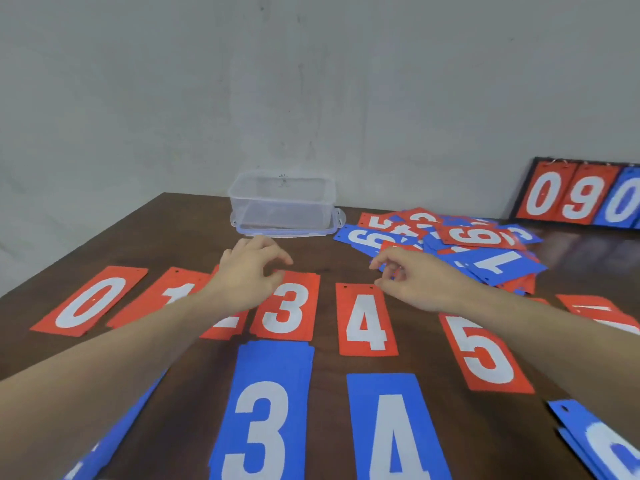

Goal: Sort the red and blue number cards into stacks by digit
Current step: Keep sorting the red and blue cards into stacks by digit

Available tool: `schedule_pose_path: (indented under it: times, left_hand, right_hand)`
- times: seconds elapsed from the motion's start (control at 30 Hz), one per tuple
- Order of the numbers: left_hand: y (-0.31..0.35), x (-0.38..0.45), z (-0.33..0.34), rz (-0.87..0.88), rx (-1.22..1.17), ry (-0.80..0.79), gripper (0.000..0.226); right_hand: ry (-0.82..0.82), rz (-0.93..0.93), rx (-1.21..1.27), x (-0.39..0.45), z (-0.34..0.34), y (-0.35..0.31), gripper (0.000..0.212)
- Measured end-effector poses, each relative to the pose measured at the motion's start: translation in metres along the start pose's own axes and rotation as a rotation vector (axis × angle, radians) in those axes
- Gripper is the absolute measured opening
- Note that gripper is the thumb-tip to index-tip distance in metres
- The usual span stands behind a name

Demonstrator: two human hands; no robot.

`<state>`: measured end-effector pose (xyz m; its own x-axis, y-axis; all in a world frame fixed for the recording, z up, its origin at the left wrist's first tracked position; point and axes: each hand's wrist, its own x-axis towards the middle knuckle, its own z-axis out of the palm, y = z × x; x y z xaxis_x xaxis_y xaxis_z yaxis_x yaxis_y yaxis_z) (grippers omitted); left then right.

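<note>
Sorting is under way in the head view: a row of red cards lies face up across the table point(194, 223), the red 0 point(90, 301) at nine o'clock, then a red 1 point(169, 292), the red 3 point(287, 306), the red 4 point(365, 320) and the red 5 point(485, 351) toward three o'clock, with a blue 3 point(270, 410) and blue 4 point(391, 431) in a nearer row at six o'clock. The unsorted pile point(446, 242) sits at about one o'clock, beyond the row.

Neither hand carries a card, as far as can be seen. The left hand point(249, 271) hovers over the top edge of the red 3, fingers loosely curled, thumb and forefinger close together with nothing between them (whether the fingertips touch that card is unclear). The right hand point(419, 278) hangs just above the top of the red 4, at the near edge of the pile, its fingers likewise loosely curled and empty.

My reading is that this falls between placements: the next move calls for the right hand to reach toward one o'clock, pinch a single card off the loose heap without dragging its neighbours, read its digit and lay it on the matching stack.

A clear plastic box point(282, 202) stands at twelve o'clock, and a scoreboard point(581, 192) leans against the wall at two o'clock.
</note>
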<state>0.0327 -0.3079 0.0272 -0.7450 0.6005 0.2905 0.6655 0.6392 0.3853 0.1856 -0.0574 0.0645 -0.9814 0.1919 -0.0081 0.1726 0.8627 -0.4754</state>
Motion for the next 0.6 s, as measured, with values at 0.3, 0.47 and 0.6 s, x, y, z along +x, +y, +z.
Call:
schedule_pose_path:
  times: [0.3,0.47,0.6]
  left_hand:
    - [0.088,0.032,0.057,0.132,-0.094,-0.14,0.026]
    - [0.125,0.052,0.086,0.132,-0.166,-0.172,0.028]
    - [0.147,0.074,0.104,0.064,-0.131,-0.136,0.035]
  right_hand:
    - [0.071,0.095,-0.026,-0.04,-0.037,0.077,0.016]
    - [0.088,0.139,0.041,-0.049,-0.05,0.117,0.015]
    - [0.12,0.168,0.065,-0.049,-0.055,0.149,0.014]
